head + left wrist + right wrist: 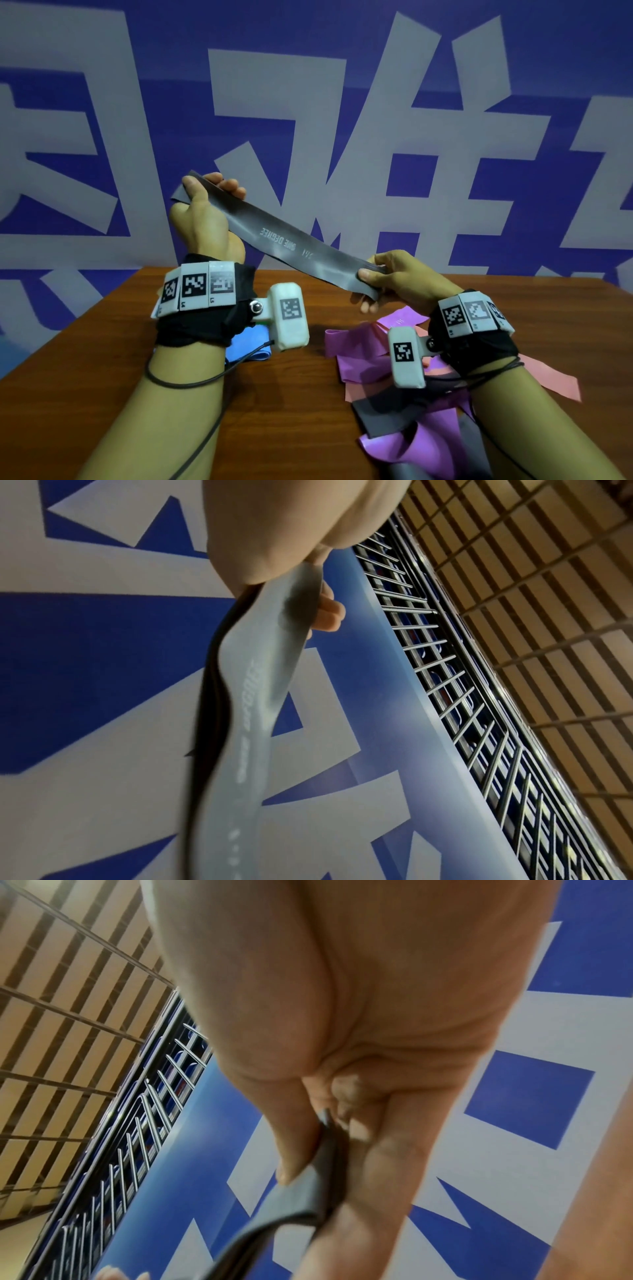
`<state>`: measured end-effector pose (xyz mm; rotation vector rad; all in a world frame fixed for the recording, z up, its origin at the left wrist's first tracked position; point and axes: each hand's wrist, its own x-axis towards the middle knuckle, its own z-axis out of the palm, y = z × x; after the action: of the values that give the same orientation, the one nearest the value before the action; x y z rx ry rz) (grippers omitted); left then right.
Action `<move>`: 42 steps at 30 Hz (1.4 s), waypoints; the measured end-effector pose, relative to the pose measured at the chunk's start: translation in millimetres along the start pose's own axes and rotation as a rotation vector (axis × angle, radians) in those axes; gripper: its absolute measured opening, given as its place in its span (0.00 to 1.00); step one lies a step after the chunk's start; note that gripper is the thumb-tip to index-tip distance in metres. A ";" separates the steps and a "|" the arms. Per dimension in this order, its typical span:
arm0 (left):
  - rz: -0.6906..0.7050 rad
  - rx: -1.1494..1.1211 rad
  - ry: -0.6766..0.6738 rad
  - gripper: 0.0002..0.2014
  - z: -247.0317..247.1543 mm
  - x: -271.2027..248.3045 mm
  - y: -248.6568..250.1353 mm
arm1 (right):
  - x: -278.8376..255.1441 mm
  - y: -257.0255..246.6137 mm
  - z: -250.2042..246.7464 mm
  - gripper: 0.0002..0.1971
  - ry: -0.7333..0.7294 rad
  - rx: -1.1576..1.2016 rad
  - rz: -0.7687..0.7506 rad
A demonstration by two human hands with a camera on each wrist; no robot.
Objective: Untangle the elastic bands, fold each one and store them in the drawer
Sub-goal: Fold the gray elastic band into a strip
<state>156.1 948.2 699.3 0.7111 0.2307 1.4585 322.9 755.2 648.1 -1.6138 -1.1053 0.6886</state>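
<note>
A dark grey elastic band (284, 240) with pale lettering stretches in the air above the table, slanting down from upper left to lower right. My left hand (205, 202) grips its upper end, thumb and fingers curled round it. My right hand (380, 277) pinches the lower end between thumb and fingers. The left wrist view shows the band (260, 696) hanging from the fingers (329, 615). In the right wrist view the thumb presses the band (308, 1188) against the fingers. No drawer is in view.
A tangled heap of purple (356, 346), pink (555, 380) and dark grey (387, 414) bands lies on the brown table (294, 404) under my right forearm. A folded blue band (250, 346) lies under my left wrist. A blue-and-white banner wall (342, 120) stands behind the table.
</note>
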 end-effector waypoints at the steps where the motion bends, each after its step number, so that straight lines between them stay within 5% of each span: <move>1: 0.028 0.037 -0.003 0.20 0.5 -0.7 -0.4 | -0.2 -1.1 -0.3 0.09 0.017 0.020 -0.005; 14: 0.087 0.407 -0.402 0.20 13.0 -22.9 -12.6 | 1.5 -18.4 6.1 0.07 0.086 0.020 -0.240; 27: 0.076 0.846 -0.946 0.22 30.2 -77.1 -26.4 | -11.0 -2.5 22.2 0.06 -0.156 -0.688 0.167; 33: 0.030 0.941 -0.973 0.21 24.3 -107.0 -30.5 | -29.6 4.8 38.7 0.08 -0.329 -0.875 0.307; 42: -0.027 1.019 -0.979 0.22 9.2 -128.0 -16.6 | -38.9 16.1 63.3 0.18 -0.429 -1.126 0.286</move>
<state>157.8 824.3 662.2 2.1307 0.1991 0.7380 258.2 745.6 609.5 -2.6905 -1.7660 0.6369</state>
